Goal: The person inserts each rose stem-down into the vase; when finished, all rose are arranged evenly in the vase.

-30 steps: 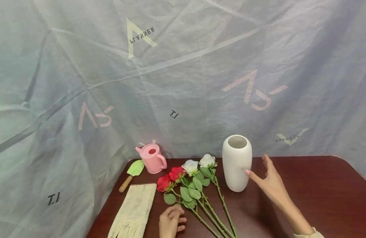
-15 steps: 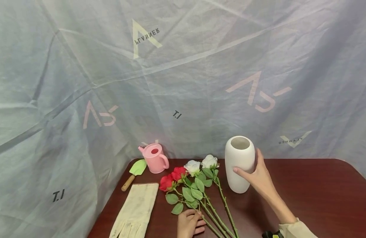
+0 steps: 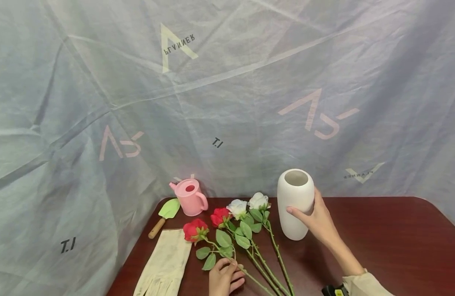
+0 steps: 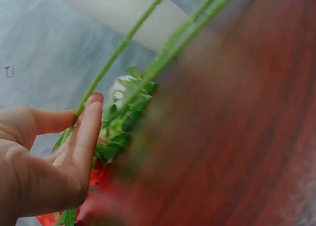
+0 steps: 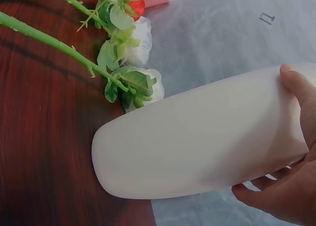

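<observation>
White vase point(image 3: 291, 193): upright, base looks seated on the bench point(image 3: 391, 242); landmark for the rest.
Right-hand grip point(image 3: 321, 222): closed round right side of vase, thumb on near face, fingers behind.
Left-hand grip point(image 3: 223, 277): thumb and fingers pinch the red rose stem, left and in front of vase.
Pinched red rose point(image 3: 194, 230): bloom left of vase, over glove edge in view; contact unclear.
Loose roses: second red rose point(image 3: 220, 216), two white roses point(image 3: 258, 200), all left of vase.
Far left of vase: pink watering can point(image 3: 188, 201), green trowel point(image 3: 169, 209), cream cloth glove point(image 3: 166, 257).
Stem risk: thin pinch may let heavy bloom swing or roll; leaves could snag neighbours.
Vase risk: sideways push may tip it, tall body on narrower base.
</observation>
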{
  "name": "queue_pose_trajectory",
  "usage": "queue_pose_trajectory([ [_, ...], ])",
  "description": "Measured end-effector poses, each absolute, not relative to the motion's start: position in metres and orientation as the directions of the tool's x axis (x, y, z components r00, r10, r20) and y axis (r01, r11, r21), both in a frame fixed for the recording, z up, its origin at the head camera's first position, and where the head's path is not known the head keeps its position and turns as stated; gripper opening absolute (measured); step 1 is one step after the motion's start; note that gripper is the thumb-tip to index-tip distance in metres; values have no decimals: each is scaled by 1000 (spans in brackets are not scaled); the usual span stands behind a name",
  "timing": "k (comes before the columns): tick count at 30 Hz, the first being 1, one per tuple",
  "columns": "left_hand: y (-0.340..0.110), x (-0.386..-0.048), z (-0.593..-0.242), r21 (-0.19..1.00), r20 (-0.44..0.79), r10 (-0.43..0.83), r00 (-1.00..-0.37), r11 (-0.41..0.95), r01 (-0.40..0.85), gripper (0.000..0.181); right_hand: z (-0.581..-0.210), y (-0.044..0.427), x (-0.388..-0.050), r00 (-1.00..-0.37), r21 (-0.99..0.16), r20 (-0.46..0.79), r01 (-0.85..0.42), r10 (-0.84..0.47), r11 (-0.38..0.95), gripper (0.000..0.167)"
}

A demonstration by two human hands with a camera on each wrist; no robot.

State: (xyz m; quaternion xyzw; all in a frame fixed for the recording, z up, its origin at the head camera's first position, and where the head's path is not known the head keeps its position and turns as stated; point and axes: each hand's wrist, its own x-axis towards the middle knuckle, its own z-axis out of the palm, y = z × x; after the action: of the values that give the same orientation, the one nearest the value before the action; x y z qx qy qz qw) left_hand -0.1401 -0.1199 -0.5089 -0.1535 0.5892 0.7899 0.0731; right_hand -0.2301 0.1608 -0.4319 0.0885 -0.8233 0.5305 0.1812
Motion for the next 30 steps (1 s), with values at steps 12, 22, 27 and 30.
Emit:
queue_pose_trajectory([
  [12,-116,-138,-454,843,-261,-182,-948,-521,-133,22,-435,161,-232,-912,-846,409,-360,46,393,95],
  [22,-102,-153,-417,765,32,-397,-917,-581,278,20,-430,155,-226,-908,-842,417,-366,48,396,94],
  [27,-92,-164,-397,691,139,-425,-894,-605,395,16,-436,157,-230,-901,-841,431,-381,49,383,94],
  [30,-86,-172,-387,674,173,-438,-882,-601,430,18,-438,157,-231,-896,-840,441,-392,51,374,94],
])
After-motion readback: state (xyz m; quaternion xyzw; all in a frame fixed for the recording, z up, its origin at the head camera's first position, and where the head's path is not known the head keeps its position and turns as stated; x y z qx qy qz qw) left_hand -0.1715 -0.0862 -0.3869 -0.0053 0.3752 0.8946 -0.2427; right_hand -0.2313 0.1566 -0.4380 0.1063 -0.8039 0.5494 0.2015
